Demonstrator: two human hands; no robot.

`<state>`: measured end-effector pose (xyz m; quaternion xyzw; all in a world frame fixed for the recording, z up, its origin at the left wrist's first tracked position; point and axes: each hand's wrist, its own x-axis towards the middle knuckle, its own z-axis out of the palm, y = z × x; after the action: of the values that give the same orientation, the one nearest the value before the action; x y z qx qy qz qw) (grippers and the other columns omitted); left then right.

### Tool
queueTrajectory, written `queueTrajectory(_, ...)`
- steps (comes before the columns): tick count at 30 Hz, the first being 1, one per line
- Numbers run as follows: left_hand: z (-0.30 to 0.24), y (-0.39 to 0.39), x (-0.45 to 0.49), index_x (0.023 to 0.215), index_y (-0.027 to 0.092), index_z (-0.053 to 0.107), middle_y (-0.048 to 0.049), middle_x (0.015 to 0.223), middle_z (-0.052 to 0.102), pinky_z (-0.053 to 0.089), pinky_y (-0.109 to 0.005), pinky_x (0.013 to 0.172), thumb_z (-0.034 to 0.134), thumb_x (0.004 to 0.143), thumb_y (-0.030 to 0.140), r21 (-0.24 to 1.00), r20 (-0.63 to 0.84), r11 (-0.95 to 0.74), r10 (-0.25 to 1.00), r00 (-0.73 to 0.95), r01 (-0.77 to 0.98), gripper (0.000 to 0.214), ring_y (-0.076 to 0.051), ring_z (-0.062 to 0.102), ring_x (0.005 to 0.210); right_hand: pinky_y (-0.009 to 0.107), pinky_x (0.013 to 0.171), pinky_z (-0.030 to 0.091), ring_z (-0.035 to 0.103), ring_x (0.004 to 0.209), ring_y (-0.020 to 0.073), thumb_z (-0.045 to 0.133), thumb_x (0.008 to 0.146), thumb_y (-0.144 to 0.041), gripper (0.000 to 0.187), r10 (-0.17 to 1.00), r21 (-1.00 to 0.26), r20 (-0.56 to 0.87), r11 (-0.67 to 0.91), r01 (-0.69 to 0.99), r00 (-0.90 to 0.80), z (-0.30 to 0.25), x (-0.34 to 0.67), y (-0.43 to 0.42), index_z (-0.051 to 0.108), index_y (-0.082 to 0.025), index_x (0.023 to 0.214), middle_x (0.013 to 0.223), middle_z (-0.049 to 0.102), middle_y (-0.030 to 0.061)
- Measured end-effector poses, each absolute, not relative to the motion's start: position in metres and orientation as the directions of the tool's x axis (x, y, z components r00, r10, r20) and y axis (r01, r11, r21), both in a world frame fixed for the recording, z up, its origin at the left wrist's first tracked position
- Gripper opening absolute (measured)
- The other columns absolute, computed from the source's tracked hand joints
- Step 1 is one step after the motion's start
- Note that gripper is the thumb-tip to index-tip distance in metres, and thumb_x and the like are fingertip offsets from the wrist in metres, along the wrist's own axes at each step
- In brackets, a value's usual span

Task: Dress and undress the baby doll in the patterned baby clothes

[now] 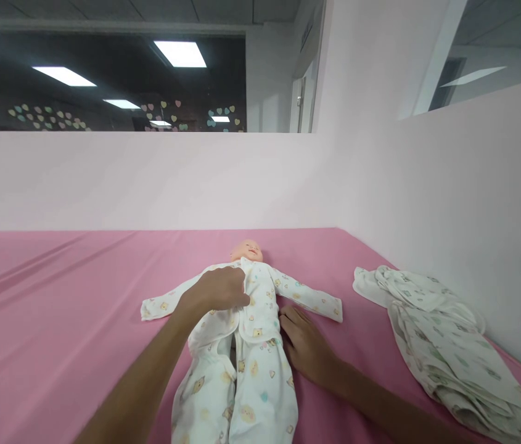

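Note:
A baby doll lies on its back, head towards the wall, dressed in a white patterned baby jacket with both sleeves spread out. Matching white baby pants cover its legs, with a dark gap at the middle of the crotch. My left hand is closed over the jacket's front on the chest, its fingers pinching the cloth by the front edge. At the jacket's right side, below the sleeve, my right hand has curled fingers closed against the side edge; the fingertips are partly hidden.
Pink sheeting covers the padded surface, with creases at the left. A folded white printed cloth lies at the right by the wall. Pale walls rise behind and at the right, with windows above.

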<state>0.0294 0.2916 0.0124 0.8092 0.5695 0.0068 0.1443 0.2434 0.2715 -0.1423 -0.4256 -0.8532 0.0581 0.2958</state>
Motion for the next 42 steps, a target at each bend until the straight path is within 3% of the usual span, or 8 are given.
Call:
queueTrajectory(4,0.008,0.298,0.022,0.061,0.021,0.023,0.0041,0.059,0.026,0.016,-0.029,0.046,0.049,0.062,0.025,0.416,-0.225,-0.265,0.897,0.381,0.870,0.026,-0.010,0.025,0.050,0.038,0.073,0.046,0.051,0.084,0.0215,0.048,0.085,-0.006,0.014,0.765,-0.344,0.452,0.625,0.701,-0.459,-0.143,0.244,0.271,0.051,-0.019,0.081,0.092,0.056,0.0070)
queueTrajectory(8,0.008,0.299,0.018,0.063,0.021,0.022,0.0045,0.059,0.024,0.015,-0.029,0.046,0.048,0.061,0.025,0.454,-0.234,-0.230,0.901,0.365,0.861,0.026,-0.009,0.023,0.049,0.038,0.074,0.046,0.051,0.084,0.0216,0.047,0.085,-0.006,0.015,0.764,-0.347,0.453,0.625,0.699,-0.459,-0.142,0.244,0.270,0.051,-0.019,0.081,0.092,0.056,0.0073)
queueTrajectory(13,0.011,0.294,0.020,0.063,0.021,0.017,0.0045,0.056,0.019,0.011,-0.031,0.047,0.047,0.064,0.025,0.321,-0.171,-0.261,0.929,0.327,0.910,0.031,-0.009,0.018,0.046,0.039,0.075,0.047,0.051,0.085,0.0222,0.048,0.084,-0.005,0.014,0.768,-0.344,0.443,0.622,0.703,-0.463,-0.141,0.244,0.269,0.052,-0.019,0.083,0.094,0.057,0.0082)
queueTrajectory(21,0.011,0.285,0.038,0.062,0.020,0.018,0.0032,0.056,0.027,0.019,-0.030,0.055,0.045,0.065,0.017,0.002,-0.062,-0.301,0.952,0.301,0.954,0.027,-0.012,0.025,0.050,0.037,0.074,0.046,0.051,0.085,0.0216,0.048,0.082,-0.004,0.015,0.754,-0.330,0.458,0.637,0.697,-0.471,-0.144,0.246,0.271,0.051,-0.018,0.082,0.094,0.056,0.0084)
queueTrajectory(24,0.009,0.281,0.043,0.062,0.020,0.021,0.0024,0.057,0.032,0.020,-0.031,0.054,0.044,0.064,0.013,-0.050,-0.017,-0.292,0.957,0.291,0.955,0.025,-0.012,0.027,0.050,0.037,0.074,0.046,0.051,0.085,0.0216,0.047,0.084,-0.005,0.014,0.751,-0.328,0.462,0.638,0.696,-0.471,-0.144,0.245,0.271,0.051,-0.018,0.082,0.094,0.056,0.0083)
queueTrajectory(29,0.005,0.283,0.043,0.060,0.019,0.022,0.0023,0.057,0.035,0.019,-0.031,0.053,0.046,0.065,0.016,0.097,-0.065,-0.364,0.926,0.371,0.926,0.025,-0.012,0.029,0.053,0.038,0.075,0.046,0.050,0.086,0.0221,0.049,0.081,-0.003,0.016,0.748,-0.331,0.466,0.642,0.691,-0.472,-0.146,0.244,0.272,0.052,-0.018,0.082,0.095,0.056,0.0083)
queueTrajectory(37,0.013,0.285,0.028,0.060,0.018,0.016,0.0034,0.055,0.017,0.010,-0.033,0.051,0.046,0.065,0.020,0.336,-0.113,-0.371,0.897,0.428,0.866,0.031,-0.010,0.014,0.050,0.037,0.075,0.045,0.050,0.086,0.0215,0.048,0.075,0.001,0.021,0.759,-0.337,0.449,0.633,0.697,-0.472,-0.145,0.245,0.272,0.051,-0.019,0.081,0.094,0.056,0.0073)
queueTrajectory(42,0.008,0.269,0.020,0.061,0.019,0.024,0.0046,0.058,0.025,0.015,-0.031,0.047,0.051,0.071,0.028,0.419,-0.186,-0.371,0.858,0.478,0.829,0.030,-0.010,0.020,0.052,0.036,0.073,0.044,0.050,0.084,0.0204,0.047,0.073,0.001,0.022,0.755,-0.321,0.451,0.635,0.702,-0.476,-0.144,0.244,0.269,0.049,-0.020,0.081,0.093,0.056,0.0061)
